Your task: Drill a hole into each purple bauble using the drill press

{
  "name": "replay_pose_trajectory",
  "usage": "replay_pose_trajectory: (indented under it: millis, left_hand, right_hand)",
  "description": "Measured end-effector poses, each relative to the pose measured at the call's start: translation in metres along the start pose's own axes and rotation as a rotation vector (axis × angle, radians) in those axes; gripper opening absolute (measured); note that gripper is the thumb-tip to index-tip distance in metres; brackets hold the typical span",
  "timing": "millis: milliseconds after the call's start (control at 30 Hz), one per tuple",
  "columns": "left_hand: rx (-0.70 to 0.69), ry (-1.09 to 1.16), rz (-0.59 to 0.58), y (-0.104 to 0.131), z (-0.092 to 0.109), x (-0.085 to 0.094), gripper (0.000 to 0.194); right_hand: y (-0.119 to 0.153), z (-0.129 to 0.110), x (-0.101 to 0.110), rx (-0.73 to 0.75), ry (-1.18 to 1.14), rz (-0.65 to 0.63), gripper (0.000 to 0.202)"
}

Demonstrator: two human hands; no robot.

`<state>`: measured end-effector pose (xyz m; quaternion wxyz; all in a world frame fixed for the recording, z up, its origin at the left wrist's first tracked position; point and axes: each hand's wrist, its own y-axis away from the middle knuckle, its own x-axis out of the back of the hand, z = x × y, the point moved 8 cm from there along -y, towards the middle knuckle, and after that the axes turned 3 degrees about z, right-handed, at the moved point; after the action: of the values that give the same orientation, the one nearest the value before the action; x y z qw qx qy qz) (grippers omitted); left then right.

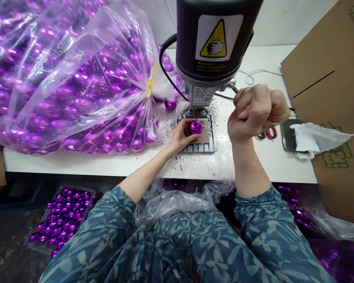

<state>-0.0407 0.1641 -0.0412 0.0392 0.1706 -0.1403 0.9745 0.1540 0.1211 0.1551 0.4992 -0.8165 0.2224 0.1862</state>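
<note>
My left hand (pixel 183 135) is closed round a shiny purple ball (pixel 196 127), thumb at its near side and fingers at its far side. The ball rests on a small brown board on the slotted metal base (pixel 211 146) of a bench drill press (pixel 209 72). Right above the ball is the drill bit, its tip touching or nearly touching the top. My right hand (pixel 256 112) is raised in a fist at the machine's right side, wrapped round the feed handle; a short metal piece (pixel 233 87) shows beside it, and the grip itself is hidden by my fingers.
A large tied plastic bag (pixel 73 78) of purple balls fills the left. One loose ball (pixel 170 105) lies near its neck. Dark shavings dot the white table (pixel 85 163). Right are red-handled scissors (pixel 271 133), a phone (pixel 287 135), tissue (pixel 308 137) and a cardboard box (pixel 327 86).
</note>
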Motion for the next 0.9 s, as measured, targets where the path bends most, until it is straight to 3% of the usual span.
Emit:
replay_pose_trajectory:
  millis: [333, 533, 733, 833, 900]
  left_hand:
    - [-0.005, 0.05, 0.007, -0.001, 0.0, -0.001, 0.065]
    - [0.005, 0.045, 0.019, 0.0, -0.002, 0.0, 0.064]
    - [0.05, 0.021, 0.11, -0.001, 0.007, 0.005, 0.059]
    - [0.063, -0.06, 0.201, 0.015, 0.033, 0.026, 0.056]
    - [0.088, -0.107, 0.087, 0.037, 0.054, 0.034, 0.051]
  right_hand:
    - [0.012, 0.011, 0.013, 0.111, 0.032, -0.06, 0.071]
    - [0.011, 0.009, 0.01, 0.22, -0.086, -0.004, 0.075]
    - [-0.043, 0.007, -0.028, 0.026, -0.112, 0.012, 0.052]
    - [-0.06, 0.019, -0.037, -0.103, -0.137, 0.022, 0.044]
    - [-0.064, 0.028, -0.038, -0.187, -0.191, 0.042, 0.045]
